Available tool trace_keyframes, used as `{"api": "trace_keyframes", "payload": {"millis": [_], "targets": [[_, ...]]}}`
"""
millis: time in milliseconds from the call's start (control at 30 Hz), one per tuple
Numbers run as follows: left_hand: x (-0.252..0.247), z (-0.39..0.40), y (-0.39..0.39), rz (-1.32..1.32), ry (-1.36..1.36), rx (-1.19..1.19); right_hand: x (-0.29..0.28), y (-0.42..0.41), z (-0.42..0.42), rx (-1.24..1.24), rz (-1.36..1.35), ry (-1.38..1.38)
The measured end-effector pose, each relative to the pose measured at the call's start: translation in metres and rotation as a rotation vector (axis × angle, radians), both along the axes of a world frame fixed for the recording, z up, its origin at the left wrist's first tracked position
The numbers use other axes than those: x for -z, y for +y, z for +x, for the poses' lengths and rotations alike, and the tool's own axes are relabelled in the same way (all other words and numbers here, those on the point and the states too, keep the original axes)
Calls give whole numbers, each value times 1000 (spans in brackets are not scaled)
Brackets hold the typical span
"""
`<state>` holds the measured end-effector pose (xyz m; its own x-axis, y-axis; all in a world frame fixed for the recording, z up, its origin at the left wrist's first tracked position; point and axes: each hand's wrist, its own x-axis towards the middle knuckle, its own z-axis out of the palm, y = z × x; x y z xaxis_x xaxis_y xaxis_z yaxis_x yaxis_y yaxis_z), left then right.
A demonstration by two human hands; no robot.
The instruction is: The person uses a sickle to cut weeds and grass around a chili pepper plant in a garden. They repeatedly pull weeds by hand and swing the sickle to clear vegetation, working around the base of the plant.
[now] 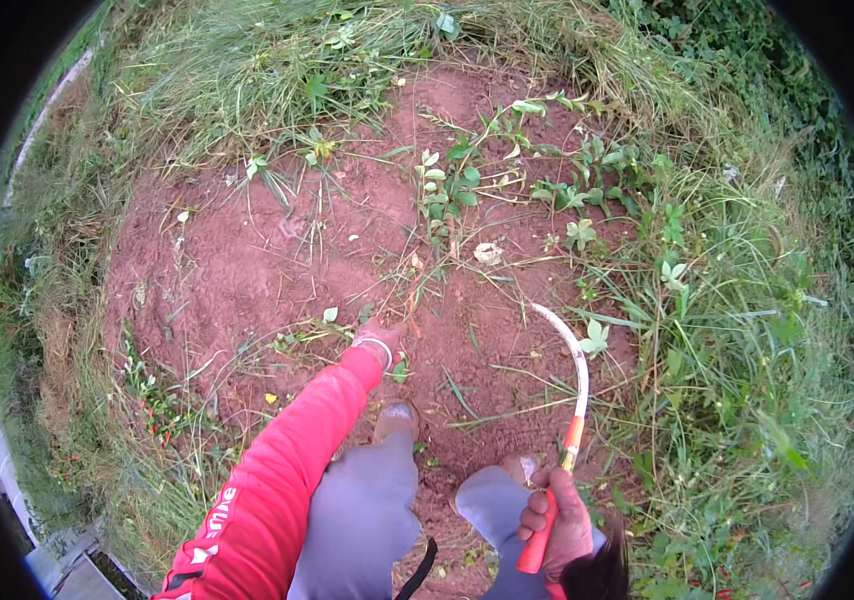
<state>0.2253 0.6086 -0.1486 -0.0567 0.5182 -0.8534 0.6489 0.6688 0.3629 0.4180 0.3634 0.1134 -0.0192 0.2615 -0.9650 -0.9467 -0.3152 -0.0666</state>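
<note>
My right hand [565,517] grips the red handle of a sickle [581,382] beside my right knee. Its pale curved blade arcs up and to the left, with the tip close to the reddish soil. My left hand [382,337], in a red sleeve with a white band at the wrist, reaches down to the ground ahead of my left shoe. Leafy weed sprigs [307,335] lie against it on the left. Its fingers are partly hidden, so whether they hold a stem is unclear. Farther ahead, a leafy green plant [445,187] spreads over the soil.
Bare reddish soil [232,262] carries scattered grass blades. Long grass [262,82] borders it at the far side, and dense weeds [727,360] stand to the right. A small plant with red fruits [156,412] grows at the left. My shoes [397,416] stand on the soil.
</note>
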Motion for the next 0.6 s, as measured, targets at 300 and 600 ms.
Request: {"api": "trace_keyframes", "payload": {"millis": [300, 600], "targets": [[98, 40, 36, -231, -655, -134, 47, 20, 38, 94, 299, -157], [-21, 177, 199, 356, -716, 86, 31, -5, 30, 165, 278, -295]]}}
